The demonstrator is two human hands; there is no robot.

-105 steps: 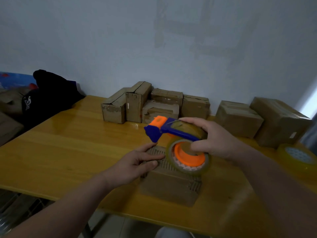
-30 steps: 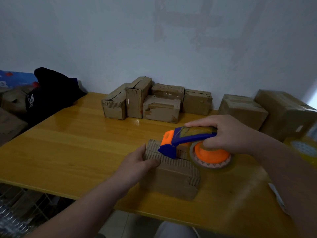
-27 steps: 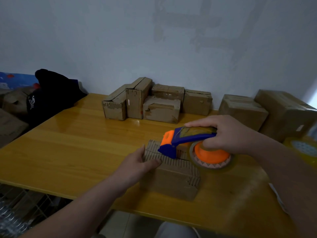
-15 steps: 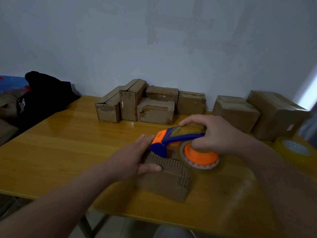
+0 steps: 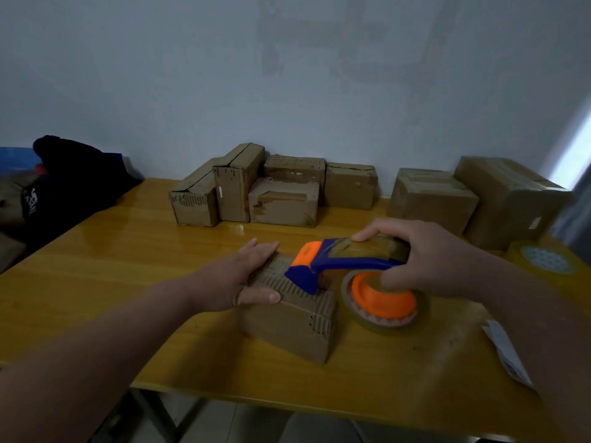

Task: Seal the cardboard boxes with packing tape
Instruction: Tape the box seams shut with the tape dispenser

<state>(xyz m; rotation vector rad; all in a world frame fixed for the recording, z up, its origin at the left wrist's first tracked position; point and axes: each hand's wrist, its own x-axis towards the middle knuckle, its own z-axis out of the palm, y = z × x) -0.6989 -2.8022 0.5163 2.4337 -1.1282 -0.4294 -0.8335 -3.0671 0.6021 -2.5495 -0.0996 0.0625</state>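
A small brown cardboard box [image 5: 287, 324] lies near the front of the yellow wooden table [image 5: 105, 260]. My left hand [image 5: 236, 279] lies on the box's left end, fingers straight along its top and thumb against the near side. My right hand [image 5: 428, 251] grips a blue and orange tape dispenser [image 5: 348, 266] loaded with a roll of clear tape. The dispenser's blue nose sits on the top of the box, and the roll hangs past the box's right end.
Several small cardboard boxes [image 5: 275, 190] stand in a row against the wall, with two larger boxes [image 5: 431, 196] to the right. A spare tape roll [image 5: 547, 260] sits at the right edge. A black bag [image 5: 67, 180] lies at the far left. A paper slip [image 5: 505, 353] lies front right.
My left hand has slid from gripping the box's left side to lying flat along its top. The dispenser stays on the box top in my right hand.
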